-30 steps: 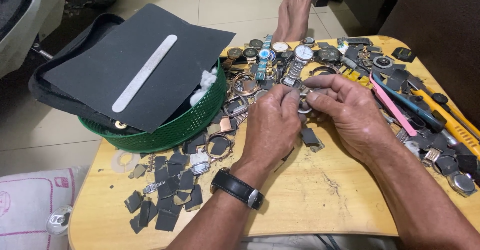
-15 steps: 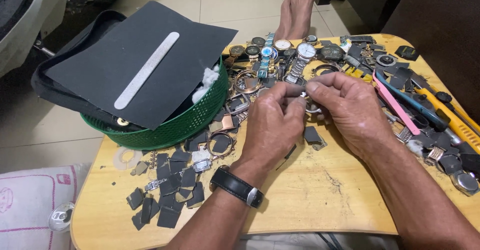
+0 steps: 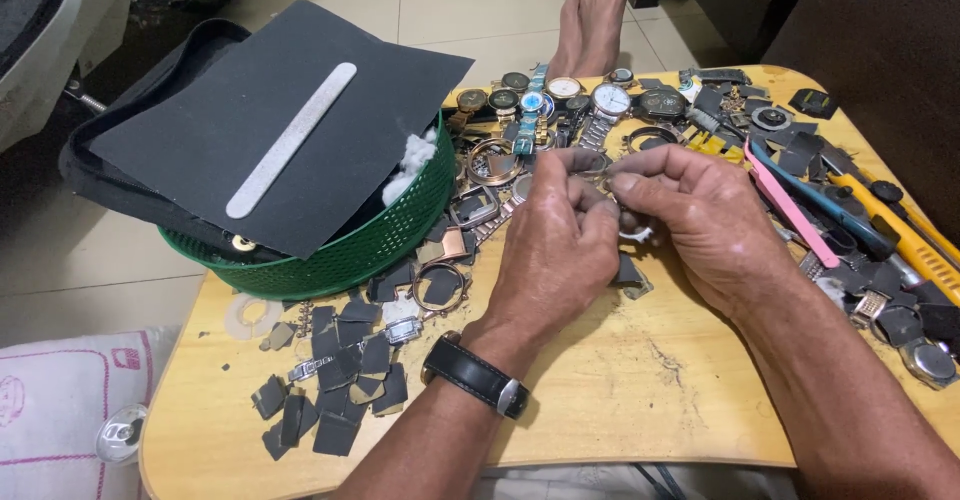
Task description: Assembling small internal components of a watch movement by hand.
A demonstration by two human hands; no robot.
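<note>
Both hands meet over the middle of the pale wooden table point(image 3: 620, 400): the left hand point(image 3: 560, 245), with one black leather wristwatch point(image 3: 476, 374) on its wrist, and the right hand point(image 3: 705, 220) pinch one small metal watch part point(image 3: 604, 176) between their fingertips; its kind cannot be told. Behind them lies one row of about six assembled watches point(image 3: 565, 95). One round green plastic basket point(image 3: 370, 245) at the left carries one dark sheet of sandpaper point(image 3: 200, 140) with one long grey file point(image 3: 290, 140) on it.

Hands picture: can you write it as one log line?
left hand + right hand: pinching small metal watch part | over wooden table | green plastic basket left
</note>
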